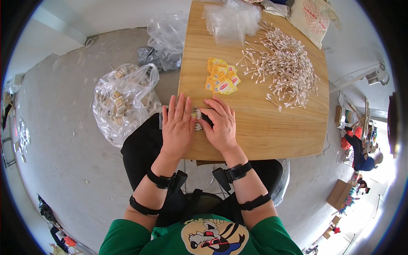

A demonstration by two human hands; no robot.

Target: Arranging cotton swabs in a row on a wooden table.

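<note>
Clear plastic bag packed with small pale packets sits on the floor, left of your left hand. Your left hand is palm down, fingers long and nearly straight, flat over the near-left part of the work. Between your hands: a short row of white-tipped cotton swabs with a bit of yellow showing, at the table's left end. Ahead of that gap, a loose heap of yellow-and-white printed paper cards. Your right hand is arched, thumb and fingers bent near the row's right end; can't tell whether it grips or just rests. Ahead and right of it, a big loose pile of white-tipped cotton swabs on the pale wooden table.

To do this well, I'd keep the left palm light and even so sticks don't roll, use the right thumb to level the tips, and stay clear of the table edge.

Hard to make out: your left hand covers most of the row; something dark under your right fingers, can't identify. Any wrapper around the row is unclear.
</note>
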